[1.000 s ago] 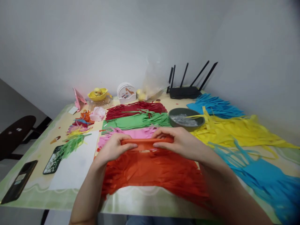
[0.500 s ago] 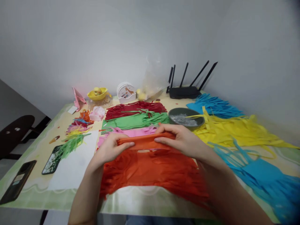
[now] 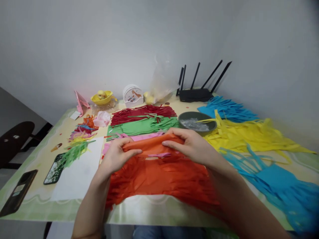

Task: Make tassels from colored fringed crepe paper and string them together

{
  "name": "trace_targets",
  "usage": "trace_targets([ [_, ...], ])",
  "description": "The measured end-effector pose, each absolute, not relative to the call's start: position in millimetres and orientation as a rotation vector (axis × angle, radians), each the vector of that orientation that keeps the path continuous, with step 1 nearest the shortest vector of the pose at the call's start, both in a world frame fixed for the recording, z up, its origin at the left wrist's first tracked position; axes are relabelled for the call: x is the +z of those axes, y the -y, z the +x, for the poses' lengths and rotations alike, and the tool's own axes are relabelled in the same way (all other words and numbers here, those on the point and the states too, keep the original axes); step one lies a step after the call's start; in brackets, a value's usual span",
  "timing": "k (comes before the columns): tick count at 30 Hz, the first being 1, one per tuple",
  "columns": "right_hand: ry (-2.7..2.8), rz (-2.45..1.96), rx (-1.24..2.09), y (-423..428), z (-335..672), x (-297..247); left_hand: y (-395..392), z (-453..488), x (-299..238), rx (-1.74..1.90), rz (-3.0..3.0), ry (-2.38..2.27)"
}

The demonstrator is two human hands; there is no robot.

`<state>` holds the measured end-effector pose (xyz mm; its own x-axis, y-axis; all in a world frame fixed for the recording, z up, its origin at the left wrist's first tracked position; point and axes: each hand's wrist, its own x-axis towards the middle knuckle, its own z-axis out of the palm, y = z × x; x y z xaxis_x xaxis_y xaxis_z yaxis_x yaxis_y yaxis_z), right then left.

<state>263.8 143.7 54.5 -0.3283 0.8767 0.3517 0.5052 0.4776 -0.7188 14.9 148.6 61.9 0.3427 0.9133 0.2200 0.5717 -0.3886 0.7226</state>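
Observation:
My left hand pinches the left end of a folded strip of orange fringed paper, thumb on the near side. The other end is gripped by my right hand, thumb also in front. The strip hangs level between the two hands, just above a wide orange fringed sheet spread at the table's near side. Behind the strip lie a pink fringed sheet, a green one and a dark red one. Fingers behind the strip are partly hidden.
To the right lie yellow fringe, blue fringe and a grey bowl holding clear plastic. A black router stands behind. At left are two phones, white paper and small coloured tassels.
The orange strip has tilted slightly, its right side lifted a little, and more pink shows under it. Both hands keep their grip. The view has shifted slightly.

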Motion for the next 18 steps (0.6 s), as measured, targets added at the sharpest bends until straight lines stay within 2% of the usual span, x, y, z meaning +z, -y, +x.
trace_targets([
  [9, 1.891, -1.042, 0.668, -143.6, 265.1, 52.2, -145.9, 11.8, 71.0, 0.913, 1.939, -1.111],
  [13, 1.779, -0.928, 0.779, -143.3, 265.0, 50.8, -145.7, 7.2, 66.5, 1.019, 1.734, -0.971],
  [18, 1.701, -0.742, 0.868, -143.9, 264.6, 48.3, -147.2, -0.5, 63.7, 1.065, 1.789, -0.855],
])
